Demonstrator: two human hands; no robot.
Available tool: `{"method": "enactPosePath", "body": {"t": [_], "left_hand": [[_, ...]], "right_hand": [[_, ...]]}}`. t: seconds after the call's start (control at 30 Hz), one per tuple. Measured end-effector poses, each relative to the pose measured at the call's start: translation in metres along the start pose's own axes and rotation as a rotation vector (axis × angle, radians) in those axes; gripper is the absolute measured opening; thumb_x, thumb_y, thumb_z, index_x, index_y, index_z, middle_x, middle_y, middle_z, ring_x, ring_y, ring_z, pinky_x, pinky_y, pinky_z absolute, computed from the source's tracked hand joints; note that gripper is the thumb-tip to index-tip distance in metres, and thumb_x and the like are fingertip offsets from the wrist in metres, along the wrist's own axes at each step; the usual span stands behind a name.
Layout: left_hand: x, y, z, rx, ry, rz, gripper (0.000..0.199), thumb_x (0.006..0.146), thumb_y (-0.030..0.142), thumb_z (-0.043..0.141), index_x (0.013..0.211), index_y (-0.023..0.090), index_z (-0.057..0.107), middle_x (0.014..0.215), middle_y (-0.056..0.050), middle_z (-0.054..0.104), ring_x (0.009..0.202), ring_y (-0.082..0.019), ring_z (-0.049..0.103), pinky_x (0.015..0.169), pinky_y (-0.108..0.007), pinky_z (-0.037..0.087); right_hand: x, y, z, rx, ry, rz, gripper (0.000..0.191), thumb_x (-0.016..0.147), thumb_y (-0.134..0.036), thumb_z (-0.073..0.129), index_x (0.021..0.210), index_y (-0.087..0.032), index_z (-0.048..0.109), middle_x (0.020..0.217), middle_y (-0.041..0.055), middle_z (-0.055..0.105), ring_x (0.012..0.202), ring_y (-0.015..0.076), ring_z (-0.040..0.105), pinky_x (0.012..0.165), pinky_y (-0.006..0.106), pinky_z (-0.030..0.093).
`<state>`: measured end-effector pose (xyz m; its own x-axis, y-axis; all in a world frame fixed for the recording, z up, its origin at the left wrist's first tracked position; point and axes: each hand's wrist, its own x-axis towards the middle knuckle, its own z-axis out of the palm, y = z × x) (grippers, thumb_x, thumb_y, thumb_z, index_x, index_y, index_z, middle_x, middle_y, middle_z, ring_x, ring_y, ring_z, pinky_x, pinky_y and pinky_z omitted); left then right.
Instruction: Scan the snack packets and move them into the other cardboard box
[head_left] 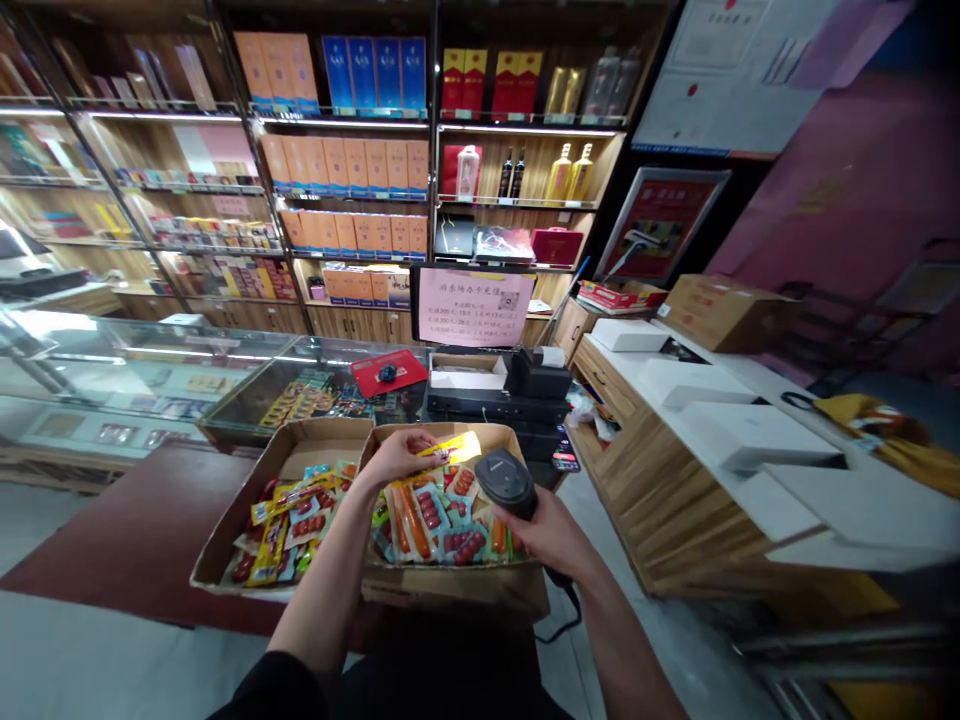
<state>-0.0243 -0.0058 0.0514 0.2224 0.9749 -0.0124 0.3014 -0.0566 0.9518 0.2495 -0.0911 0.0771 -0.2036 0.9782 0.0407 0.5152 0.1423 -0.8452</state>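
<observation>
At the left we see a box (219, 535) with small snack packs (268, 552) in it; its walls seem to keep them from sliding off; just beside it, on the right, sits a second box (450, 577) full of sausage packs (412, 520), maybe set close so both are easy to reach; our left hand (399, 458) is over the far left part of this second box, its fingers narrow, pinching one end of a yellow pack (461, 447); we think that grip leaves most of the pack showing; to its right is a black scanner (505, 480), its head near the pack, perhaps so it can read it; our right hand (551, 537) has its fingers curled around the scanner's grip; we cannot tell if one presses a button.
</observation>
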Motion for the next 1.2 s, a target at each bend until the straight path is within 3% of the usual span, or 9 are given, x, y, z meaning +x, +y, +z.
{"method": "enactPosePath", "body": {"t": [0.17,0.33,0.4,0.53,0.67,0.8,0.97,1.2], "left_hand": [[-0.026,-0.013,-0.037,-0.031,0.168,-0.061,0.050,0.060,0.049,0.084,0.093,0.014,0.071,0.086,-0.007,0.076,0.078,-0.020,0.070,0.068,-0.027,0.052],[-0.075,-0.041,-0.109,0.013,0.632,-0.151,0.052,0.062,0.050,0.081,0.098,0.014,0.071,0.091,-0.009,0.076,0.082,-0.021,0.071,0.073,-0.029,0.055],[-0.096,-0.051,-0.133,0.065,0.752,-0.179,0.054,0.063,0.048,0.082,0.103,0.014,0.071,0.097,-0.010,0.076,0.085,-0.022,0.072,0.076,-0.030,0.056],[-0.120,-0.060,-0.148,0.076,0.768,-0.185,0.055,0.063,0.047,0.083,0.106,0.015,0.071,0.101,-0.012,0.075,0.090,-0.024,0.072,0.078,-0.032,0.057],[-0.110,-0.057,-0.132,0.039,0.675,-0.141,0.052,0.063,0.045,0.083,0.104,0.015,0.072,0.099,-0.012,0.075,0.089,-0.024,0.072,0.076,-0.032,0.058],[-0.077,-0.047,-0.104,0.036,0.536,-0.101,0.046,0.064,0.039,0.084,0.102,0.015,0.073,0.099,-0.012,0.075,0.087,-0.023,0.072,0.075,-0.030,0.057],[-0.023,-0.034,-0.053,0.042,0.300,-0.023,0.041,0.064,0.036,0.083,0.099,0.016,0.074,0.093,-0.009,0.075,0.083,-0.022,0.071,0.072,-0.028,0.055],[0.032,-0.019,0.024,0.213,0.008,0.058,0.036,0.068,0.033,0.080,0.100,0.019,0.075,0.094,-0.007,0.076,0.085,-0.022,0.071,0.076,-0.027,0.053]], "right_hand": [[0.016,-0.006,0.004,-0.049,-0.074,-0.063,0.044,0.078,-0.045,0.069,0.113,-0.018,0.070,0.110,0.0085,0.076,0.106,0.0299,0.069,0.095,0.041,0.053],[0.039,-0.004,0.012,-0.108,-0.127,-0.008,0.046,0.076,-0.050,0.068,0.108,-0.017,0.073,0.105,0.0094,0.077,0.105,0.0328,0.070,0.094,0.043,0.053],[0.047,-0.002,0.016,-0.148,-0.127,0.004,0.046,0.075,-0.052,0.068,0.106,-0.018,0.074,0.104,0.0099,0.077,0.105,0.0338,0.070,0.093,0.044,0.053],[0.055,-0.007,0.019,-0.191,-0.128,0.079,0.049,0.075,-0.052,0.069,0.109,-0.017,0.074,0.099,0.0110,0.078,0.091,0.0320,0.074,0.079,0.038,0.057],[0.051,-0.015,0.017,-0.157,-0.128,0.088,0.049,0.076,-0.051,0.069,0.111,-0.017,0.073,0.094,0.0088,0.079,0.073,0.0259,0.074,0.065,0.031,0.057],[0.040,-0.010,0.010,-0.187,-0.092,0.094,0.050,0.077,-0.055,0.066,0.107,-0.016,0.073,0.076,0.0062,0.077,0.072,0.0277,0.073,0.065,0.033,0.056],[0.018,-0.002,-0.004,-0.108,0.052,0.076,0.047,0.075,-0.051,0.070,0.107,-0.016,0.073,0.102,0.0105,0.078,0.101,0.0318,0.071,0.085,0.037,0.055],[-0.021,-0.005,-0.020,-0.125,0.191,0.186,0.036,0.076,-0.044,0.070,0.099,-0.016,0.074,0.089,0.0094,0.078,0.088,0.0287,0.073,0.073,0.033,0.056]]}}
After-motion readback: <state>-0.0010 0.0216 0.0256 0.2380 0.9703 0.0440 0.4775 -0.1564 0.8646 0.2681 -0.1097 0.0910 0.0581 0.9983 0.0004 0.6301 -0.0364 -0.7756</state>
